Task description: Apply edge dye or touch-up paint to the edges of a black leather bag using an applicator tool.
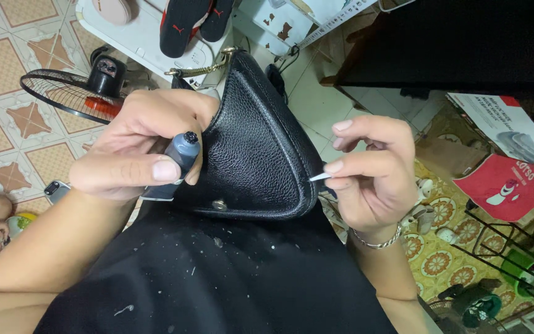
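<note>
edge-touching on the black leather bag (251,148) seemed underway: left hand (137,148) gripped the bag and a dark tube (180,158), right hand (372,170) pinched a white pick (320,177) at the seam, needing steady strokes.

Illumination is even and moderately bright, overhead and diffuse. Soft sheen shows on the black leather bag (254,148). The upper right of the frame falls into deep shadow. Centre is sharp; wide-angle stretching bends the edges, and the corners are slightly soft.

Bare arms, no sleeves; silver chain bracelet (376,240) at right wrist; black apron (217,278) speckled with pale spots.
</note>
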